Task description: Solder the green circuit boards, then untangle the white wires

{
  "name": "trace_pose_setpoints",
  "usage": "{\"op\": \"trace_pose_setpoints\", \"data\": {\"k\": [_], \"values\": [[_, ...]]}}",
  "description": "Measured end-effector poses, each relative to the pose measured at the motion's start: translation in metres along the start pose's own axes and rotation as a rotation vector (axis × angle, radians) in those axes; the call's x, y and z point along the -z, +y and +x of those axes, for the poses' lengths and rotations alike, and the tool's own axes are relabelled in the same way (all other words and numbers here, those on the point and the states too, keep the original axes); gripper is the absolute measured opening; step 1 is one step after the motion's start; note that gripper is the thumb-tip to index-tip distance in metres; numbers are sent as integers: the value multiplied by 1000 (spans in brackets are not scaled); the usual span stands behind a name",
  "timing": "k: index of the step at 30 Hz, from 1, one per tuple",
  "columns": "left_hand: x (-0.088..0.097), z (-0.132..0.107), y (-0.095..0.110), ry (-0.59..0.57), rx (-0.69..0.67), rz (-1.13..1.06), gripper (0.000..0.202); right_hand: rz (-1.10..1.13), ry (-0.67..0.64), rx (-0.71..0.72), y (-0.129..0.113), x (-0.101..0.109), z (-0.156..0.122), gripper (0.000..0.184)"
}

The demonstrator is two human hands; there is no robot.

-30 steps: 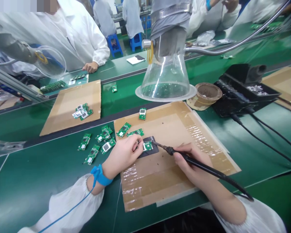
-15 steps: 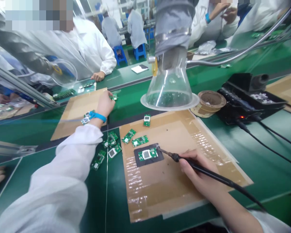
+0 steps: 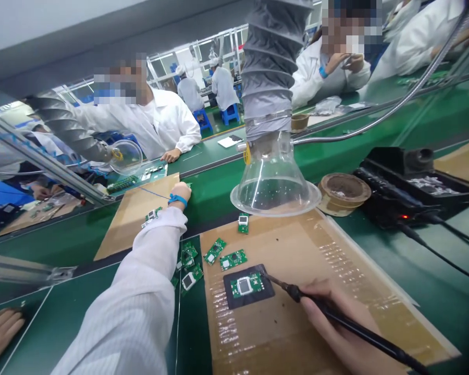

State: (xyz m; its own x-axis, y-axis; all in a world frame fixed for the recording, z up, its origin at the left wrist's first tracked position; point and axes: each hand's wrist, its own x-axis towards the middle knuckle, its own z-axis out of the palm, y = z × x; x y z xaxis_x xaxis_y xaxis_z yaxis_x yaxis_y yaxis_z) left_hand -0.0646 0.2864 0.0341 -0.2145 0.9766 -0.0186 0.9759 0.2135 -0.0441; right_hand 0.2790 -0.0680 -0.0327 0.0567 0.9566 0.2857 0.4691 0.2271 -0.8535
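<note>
L hand point(image 3: 182, 194) gone from PCB point(image 3: 247, 286), now well past it, grip unclear | R hand point(image 3: 324, 325) grip closed on soldering iron point(image 3: 363, 333), tip just beside PCB

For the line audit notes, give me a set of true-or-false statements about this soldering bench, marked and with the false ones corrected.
A green circuit board lies on a black mat. True.

The right hand holds a soldering iron by its black handle. True.

The left hand rests on the black mat. False: it is stretched out to the corner of the far cardboard sheet.

A blue strap circles the left wrist. True.

The indicator light on the soldering station glows green. False: it glows red.
</note>
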Motion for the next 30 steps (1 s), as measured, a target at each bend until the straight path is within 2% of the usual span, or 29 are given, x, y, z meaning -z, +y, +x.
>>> {"op": "trace_pose_setpoints", "data": {"k": [3,5,7,11,13,15,18,23,27,30], "values": [[4,-10,6,8,-53,-31,34,-15,-29,8,-3,4,2,9],[7,-29,11,13,-138,-69,37,-25,-50,15,-6,6,3,8],[12,-58,13,7,-231,-113,42,-33,-45,25,-8,6,4,9],[17,-132,9,-31,-423,-233,48,-7,37,17,-11,4,5,11],[14,-163,8,-59,-490,-286,44,10,50,1,-11,3,4,13],[8,-184,9,-104,-509,-305,40,27,37,-12,-10,3,3,14],[-4,-197,13,-157,-534,-312,35,53,21,-26,-10,3,1,16],[-13,-199,13,-163,-548,-299,38,80,30,-41,-11,3,1,16],[-4,-211,6,-174,-567,-343,46,99,35,-49,-12,2,2,16],[7,-236,2,-164,-628,-406,51,105,44,-51,-11,2,2,15]]}}
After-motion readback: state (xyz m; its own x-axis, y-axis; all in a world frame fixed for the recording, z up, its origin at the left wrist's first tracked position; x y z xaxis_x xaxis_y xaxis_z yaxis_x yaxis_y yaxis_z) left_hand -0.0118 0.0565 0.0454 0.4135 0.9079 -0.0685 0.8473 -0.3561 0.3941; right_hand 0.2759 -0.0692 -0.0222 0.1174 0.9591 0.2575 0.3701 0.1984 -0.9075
